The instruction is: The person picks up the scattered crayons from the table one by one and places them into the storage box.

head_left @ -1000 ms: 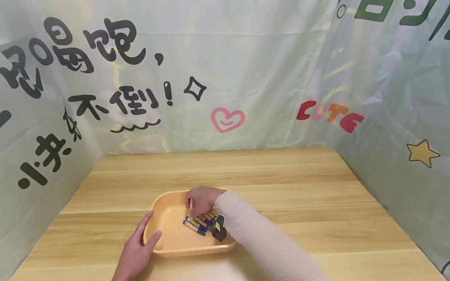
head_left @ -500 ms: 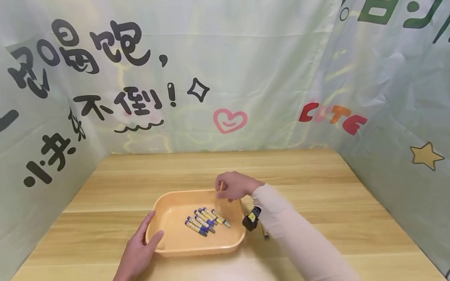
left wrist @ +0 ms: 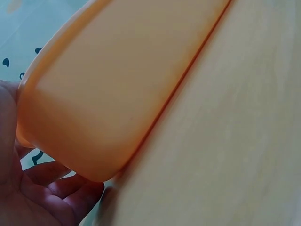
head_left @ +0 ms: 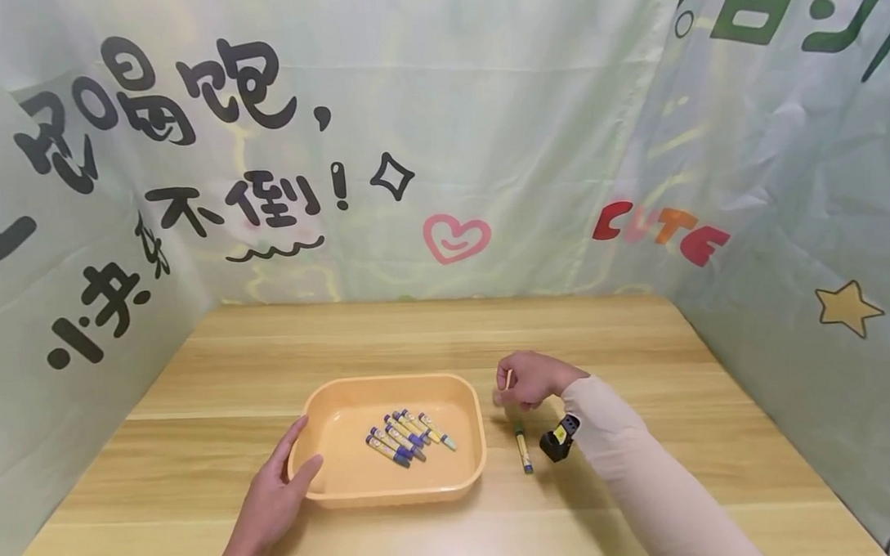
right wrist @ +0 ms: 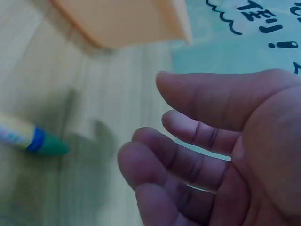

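A peach-coloured plastic tray (head_left: 394, 497) stands on the table, with several crayons (head_left: 402, 435) in yellow wrappers lying close together inside. My left hand (head_left: 271, 498) holds the tray's left end, thumb over the rim and fingers along the outside wall. In the left wrist view, the fingers (left wrist: 42, 175) curl under the tray's outer side. Right of the tray, above the table, is my right hand (head_left: 534, 379); the right wrist view shows its fingers loosely bent with nothing between them. A green crayon (head_left: 523, 454) lies on the table just nearer than that hand, its green tip pointing away from me.
The wooden table (head_left: 624, 337) runs back to a printed cloth (head_left: 365, 93), which also hangs along both sides. A black device (head_left: 559, 439) is strapped at the right wrist.
My right hand has moved right, from above the crayons in the tray, past its rim, to above the table. The crayons in the tray and the green crayon on the table are now uncovered.
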`<state>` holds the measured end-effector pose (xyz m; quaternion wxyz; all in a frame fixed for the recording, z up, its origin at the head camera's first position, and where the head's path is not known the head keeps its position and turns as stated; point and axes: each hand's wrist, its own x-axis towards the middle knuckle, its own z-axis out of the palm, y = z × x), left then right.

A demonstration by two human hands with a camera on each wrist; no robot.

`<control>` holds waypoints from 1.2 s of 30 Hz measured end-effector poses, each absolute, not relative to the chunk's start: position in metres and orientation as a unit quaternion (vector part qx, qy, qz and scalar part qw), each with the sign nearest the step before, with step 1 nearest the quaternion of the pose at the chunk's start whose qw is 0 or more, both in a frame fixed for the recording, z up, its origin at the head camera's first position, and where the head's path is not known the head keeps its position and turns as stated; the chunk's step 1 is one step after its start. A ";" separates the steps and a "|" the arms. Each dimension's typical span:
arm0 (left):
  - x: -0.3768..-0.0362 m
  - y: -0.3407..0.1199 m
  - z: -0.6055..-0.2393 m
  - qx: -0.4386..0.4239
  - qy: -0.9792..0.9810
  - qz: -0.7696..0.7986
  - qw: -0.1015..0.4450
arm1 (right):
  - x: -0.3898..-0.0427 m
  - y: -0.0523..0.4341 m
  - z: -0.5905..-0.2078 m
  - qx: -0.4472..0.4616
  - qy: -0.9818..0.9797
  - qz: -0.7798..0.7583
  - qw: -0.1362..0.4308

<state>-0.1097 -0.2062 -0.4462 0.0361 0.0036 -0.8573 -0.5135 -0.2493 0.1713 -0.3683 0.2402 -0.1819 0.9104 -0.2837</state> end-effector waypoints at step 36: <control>-0.109 -0.204 -0.446 0.015 -0.846 -0.531 0.035 | -0.259 0.167 -0.378 -0.214 0.918 -0.276 0.186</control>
